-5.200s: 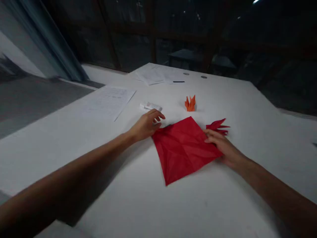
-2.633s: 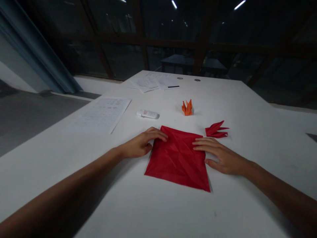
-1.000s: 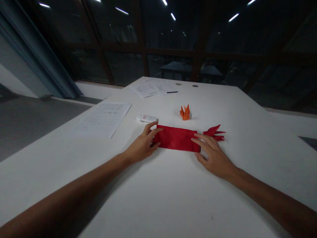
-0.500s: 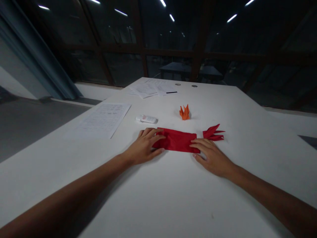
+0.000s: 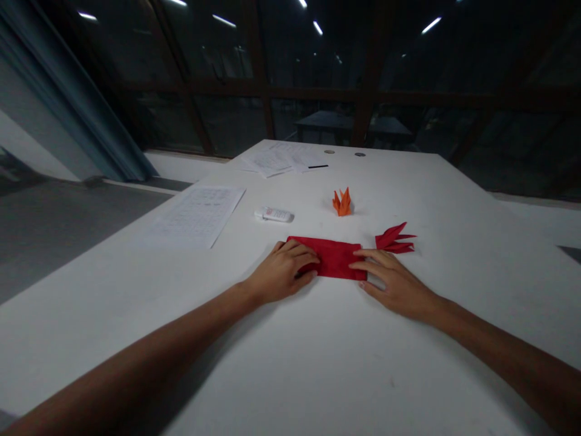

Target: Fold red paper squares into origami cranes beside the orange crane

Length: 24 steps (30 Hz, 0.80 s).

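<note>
Clock read from the red paper, 12 = far side. A red rectangular paper sheet [image 5: 339, 258] is laid flat, long sides approx. 9 to 3, on a smooth white table [image 5: 345, 357], nr centre of view. Its 9 o'clock end is covered by the bare left hand [image 5: 288, 269]: fingers held close together & curled, tips on the paper, thumb set apart at the near edge; whether any paper is pinched btwn them can't be told. Its 3 o'clock end is touched by the bare right hand [image 5: 385, 277]: fingers spread, tips on the paper, thumb apart by the 4 o'clock corner.

At 2, just past the right hand, a red pronged folded-paper piece [image 5: 391, 238] is laid on its side, prongs turned to 3; contact w/ the hand can't be told. At 12–1 an orange pronged folded-paper piece [image 5: 343, 204] is stood upright. At 10 a white plastic tube w/ print [image 5: 274, 214] is placed. Farther out: a white printed paper sheet [image 5: 195, 215] at 9–10; overlapping white printed papers [image 5: 272, 161] at 11, w/ a thin black strip [image 5: 318, 166] at their 4 o'clock edge; small round grey discs [image 5: 329, 151], two, at approx. 12. A blue fabric curtain [image 5: 82, 115] is hung at 10, & dark brown-framed windows [image 5: 313, 60] are seen at 11–1.
</note>
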Each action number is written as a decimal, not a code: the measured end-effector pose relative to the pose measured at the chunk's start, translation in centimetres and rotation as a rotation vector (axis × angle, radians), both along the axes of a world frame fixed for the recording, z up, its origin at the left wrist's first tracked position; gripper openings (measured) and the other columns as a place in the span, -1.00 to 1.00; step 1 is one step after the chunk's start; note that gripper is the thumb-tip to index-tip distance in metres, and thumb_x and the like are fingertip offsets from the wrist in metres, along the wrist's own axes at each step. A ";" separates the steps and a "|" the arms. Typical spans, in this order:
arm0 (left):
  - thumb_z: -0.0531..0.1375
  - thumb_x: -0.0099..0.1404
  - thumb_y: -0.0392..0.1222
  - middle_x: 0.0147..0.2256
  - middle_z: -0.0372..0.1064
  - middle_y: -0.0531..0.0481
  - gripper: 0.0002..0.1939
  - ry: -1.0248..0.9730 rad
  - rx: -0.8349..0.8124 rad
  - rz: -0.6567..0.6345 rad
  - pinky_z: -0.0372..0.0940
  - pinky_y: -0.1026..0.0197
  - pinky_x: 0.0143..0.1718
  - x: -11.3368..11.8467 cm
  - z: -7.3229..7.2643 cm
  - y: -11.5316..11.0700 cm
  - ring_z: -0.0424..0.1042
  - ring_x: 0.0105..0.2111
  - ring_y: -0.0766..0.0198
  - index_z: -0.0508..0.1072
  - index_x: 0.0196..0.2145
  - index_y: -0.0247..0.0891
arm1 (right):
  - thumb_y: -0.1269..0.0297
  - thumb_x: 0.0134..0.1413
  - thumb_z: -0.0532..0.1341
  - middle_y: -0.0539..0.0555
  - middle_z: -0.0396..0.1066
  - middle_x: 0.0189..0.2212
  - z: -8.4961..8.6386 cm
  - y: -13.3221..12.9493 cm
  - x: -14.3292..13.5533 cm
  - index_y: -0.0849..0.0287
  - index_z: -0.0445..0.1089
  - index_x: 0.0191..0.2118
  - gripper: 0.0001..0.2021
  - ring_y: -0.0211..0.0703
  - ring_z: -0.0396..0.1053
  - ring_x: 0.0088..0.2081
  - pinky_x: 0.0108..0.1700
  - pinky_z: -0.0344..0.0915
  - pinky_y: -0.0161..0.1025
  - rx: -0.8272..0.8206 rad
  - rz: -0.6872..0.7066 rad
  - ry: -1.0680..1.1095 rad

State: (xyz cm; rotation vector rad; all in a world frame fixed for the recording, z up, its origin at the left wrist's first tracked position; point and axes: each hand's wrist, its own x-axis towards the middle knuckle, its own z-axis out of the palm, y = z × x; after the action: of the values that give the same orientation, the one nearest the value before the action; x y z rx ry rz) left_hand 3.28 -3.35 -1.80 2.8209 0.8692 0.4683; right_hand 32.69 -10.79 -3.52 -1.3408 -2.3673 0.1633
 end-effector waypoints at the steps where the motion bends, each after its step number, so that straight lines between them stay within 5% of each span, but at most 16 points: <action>1: 0.16 0.40 -0.12 0.03 0.46 -0.04 -0.77 -0.005 -0.011 -0.008 0.17 0.00 0.06 -0.1 0.0 0.1 0.34 0.04 0.05 0.48 -0.02 -0.11 | 0.35 0.24 0.21 0.12 0.34 0.20 0.2 0.1 0.4 -0.02 0.37 0.17 -0.61 0.07 0.27 0.22 0.25 0.23 0.15 -0.019 0.051 -0.011; 6: 0.19 0.36 -0.08 -0.01 0.46 -0.07 -0.75 -0.019 -0.046 -0.035 0.19 -0.01 0.09 -0.4 0.4 0.1 0.35 0.03 0.04 0.47 -0.03 -0.15 | 0.55 0.17 0.12 0.11 0.37 0.19 0.9 0.6 1.3 0.00 0.38 0.18 -0.49 0.03 0.29 0.21 0.26 0.20 0.13 -0.022 0.182 -0.023; 14: 0.26 0.29 0.03 0.03 0.43 -0.09 -0.61 0.017 -0.011 -0.040 0.19 -0.06 0.05 -0.4 0.7 -0.5 0.31 0.04 -0.02 0.45 0.03 -0.13 | 0.42 0.33 0.13 0.08 0.49 0.05 0.3 0.5 0.5 -0.03 0.52 -0.01 -0.72 0.02 0.38 0.07 0.11 0.30 0.10 0.071 0.193 -0.004; 20: 0.19 0.36 0.11 -0.09 0.45 -0.10 -0.67 0.003 0.043 -0.027 0.18 -0.01 -0.02 1.0 0.5 -2.0 0.34 -0.03 0.04 0.52 -0.11 -0.16 | 0.42 0.32 0.14 0.11 0.41 0.07 0.6 -0.6 -0.7 -0.03 0.52 -0.10 -0.76 0.09 0.33 0.07 0.12 0.27 0.16 0.260 0.017 0.154; 24: 0.11 0.45 -0.05 -0.22 0.47 -0.07 -0.76 0.012 0.110 -0.048 0.14 0.00 -0.03 2.0 0.2 -2.9 0.37 -0.13 0.12 0.52 -0.20 -0.19 | 0.35 0.32 0.17 0.16 0.28 0.08 1.6 -1.7 -1.8 -0.01 0.49 -0.07 -0.81 0.10 0.29 0.11 0.15 0.29 0.14 0.361 -0.121 0.309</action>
State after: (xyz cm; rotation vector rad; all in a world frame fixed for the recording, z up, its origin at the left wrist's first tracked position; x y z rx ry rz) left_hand 5.33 -6.29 -1.60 2.9394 0.7987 0.5081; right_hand 30.89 -12.46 -1.90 -1.1836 -1.9409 -0.0840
